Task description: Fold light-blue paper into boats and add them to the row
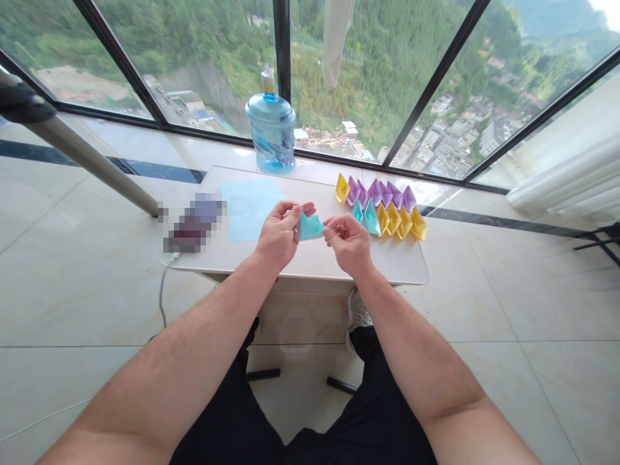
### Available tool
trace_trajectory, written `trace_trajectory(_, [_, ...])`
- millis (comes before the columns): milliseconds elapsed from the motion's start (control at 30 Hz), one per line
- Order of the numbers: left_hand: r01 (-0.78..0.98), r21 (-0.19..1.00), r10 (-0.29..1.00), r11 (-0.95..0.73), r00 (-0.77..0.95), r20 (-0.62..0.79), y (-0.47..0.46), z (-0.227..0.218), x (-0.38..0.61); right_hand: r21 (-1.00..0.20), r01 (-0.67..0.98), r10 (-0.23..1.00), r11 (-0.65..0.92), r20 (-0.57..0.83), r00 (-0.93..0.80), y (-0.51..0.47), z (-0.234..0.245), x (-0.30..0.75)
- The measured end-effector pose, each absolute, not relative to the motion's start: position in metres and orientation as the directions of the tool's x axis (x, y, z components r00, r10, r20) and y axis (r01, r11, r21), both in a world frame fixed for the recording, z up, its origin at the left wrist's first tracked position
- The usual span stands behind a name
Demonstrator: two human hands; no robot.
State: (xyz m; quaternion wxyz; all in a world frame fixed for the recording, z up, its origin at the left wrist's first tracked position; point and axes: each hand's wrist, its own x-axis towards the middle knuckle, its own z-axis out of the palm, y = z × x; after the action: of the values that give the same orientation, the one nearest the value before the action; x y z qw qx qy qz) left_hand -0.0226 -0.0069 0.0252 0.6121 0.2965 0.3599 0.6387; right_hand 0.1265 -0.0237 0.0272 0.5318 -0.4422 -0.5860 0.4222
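Note:
Both of my hands pinch a folded piece of light-blue paper (310, 227) above the small white table (310, 265). My left hand (279, 234) grips its left side with fingers curled over the top. My right hand (347, 240) pinches its right edge between thumb and fingers. Just right of the hands stand several finished paper boats (382, 205) in yellow, purple and blue, set in two rows. A flat sheet of light-blue paper (249, 206) lies on the table left of my left hand.
A blue water jug (271, 134) stands at the table's far edge by the window. A blurred dark object (194, 223) with a cable lies on the table's left end. A grey pole (82, 155) slants at left. My legs are below the table.

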Motion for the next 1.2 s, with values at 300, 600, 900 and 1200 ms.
trace_trajectory(300, [-0.632,0.775,0.99,0.015,-0.097,-0.098,-0.002,0.033,-0.038,-0.934,0.204,0.937,0.293,0.238,-0.255,-0.031,0.026,0.123])
trace_trajectory(600, [-0.54,0.841,0.998,0.031,-0.035,-0.06,-0.007,0.035,-0.029,-0.928,0.222,0.948,0.3,0.263,-0.181,-0.03,0.024,0.12])
trace_trajectory(900, [-0.504,0.856,0.992,0.112,0.107,-0.067,-0.011,0.033,-0.024,-0.886,0.316,0.94,0.339,0.302,-0.16,-0.024,0.027,0.123])
trace_trajectory(1200, [-0.42,0.871,0.96,0.255,0.219,-0.175,-0.013,0.037,-0.028,-0.815,0.428,0.912,0.39,0.277,-0.303,-0.021,0.031,0.132])
